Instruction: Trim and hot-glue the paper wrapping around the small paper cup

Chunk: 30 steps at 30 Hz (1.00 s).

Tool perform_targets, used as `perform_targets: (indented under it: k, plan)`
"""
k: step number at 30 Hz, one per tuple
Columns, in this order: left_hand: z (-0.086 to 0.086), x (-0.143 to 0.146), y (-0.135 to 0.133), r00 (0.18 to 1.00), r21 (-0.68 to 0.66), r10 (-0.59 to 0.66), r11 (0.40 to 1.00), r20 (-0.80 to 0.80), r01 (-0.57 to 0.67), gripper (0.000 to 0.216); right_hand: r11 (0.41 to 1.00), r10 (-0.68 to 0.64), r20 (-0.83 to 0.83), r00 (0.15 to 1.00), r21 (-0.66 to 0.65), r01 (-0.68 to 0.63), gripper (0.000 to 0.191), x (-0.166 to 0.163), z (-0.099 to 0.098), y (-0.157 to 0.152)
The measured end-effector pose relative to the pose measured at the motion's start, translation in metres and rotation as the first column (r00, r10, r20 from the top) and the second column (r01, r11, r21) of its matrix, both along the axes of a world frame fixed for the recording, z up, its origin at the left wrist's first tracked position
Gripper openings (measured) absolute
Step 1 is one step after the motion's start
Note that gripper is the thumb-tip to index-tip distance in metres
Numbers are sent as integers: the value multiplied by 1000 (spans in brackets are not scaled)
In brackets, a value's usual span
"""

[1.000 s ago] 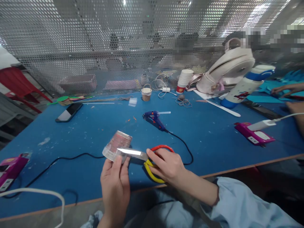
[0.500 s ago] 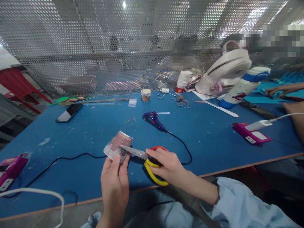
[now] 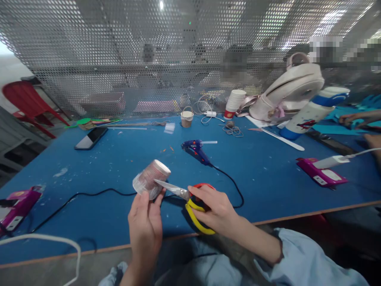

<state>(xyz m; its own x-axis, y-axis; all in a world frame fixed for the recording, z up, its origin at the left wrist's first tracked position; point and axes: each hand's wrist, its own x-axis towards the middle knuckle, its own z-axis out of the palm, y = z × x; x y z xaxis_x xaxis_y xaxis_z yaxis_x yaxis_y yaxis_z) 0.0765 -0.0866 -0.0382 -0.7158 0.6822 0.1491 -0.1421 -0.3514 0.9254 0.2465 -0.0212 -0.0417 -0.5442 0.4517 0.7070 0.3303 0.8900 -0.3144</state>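
Observation:
My left hand (image 3: 145, 224) grips a small paper cup (image 3: 151, 177) with a reddish-brown, partly white side, tilted with its pale round end up and to the right. Fingers and thumb wrap its lower part. In my right hand (image 3: 218, 208) is a pair of scissors (image 3: 175, 190) with red and yellow handles; the blades look closed together. Their tip lies at the side of the cup; whether it touches cannot be made out. Beyond the hands, a blue hot glue gun (image 3: 196, 151) rests on the table with a clear glue stick in its back.
On the blue table (image 3: 262, 178) stand a small basket-like cup (image 3: 187, 118), stacked paper cups (image 3: 235, 104), a bottle (image 3: 315, 113) and a backpack (image 3: 288, 89). A phone (image 3: 91, 138) lies at left. Purple power strips (image 3: 321, 173) flank both sides. A co-worker's hand (image 3: 355, 118) is far right.
The cup has turned slightly in my left hand, so its pale end shows more. The whole view has shifted a little; the scissors stay at the cup's side.

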Motion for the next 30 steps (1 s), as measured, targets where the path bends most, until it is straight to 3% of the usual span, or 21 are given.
perform_targets:
  k: [6,15,23,30]
  plan:
    - [-7,3,-6,1000,-123,22,992,14,-20,27,995,-55,48,997,84,51,38,-3,2,-3]
    - [-2,12,-1,974,-140,103,987,202,-75,32,988,-126,87,988,103,117,33,-13,0,-5]
    - [-9,8,-8,977,-233,120,959,-174,-160,31,971,-132,138,982,215,100,32,-9,0,-4]
    - [-16,4,-11,969,-275,111,946,-223,-172,38,978,-86,124,989,200,60,31,-3,0,0]
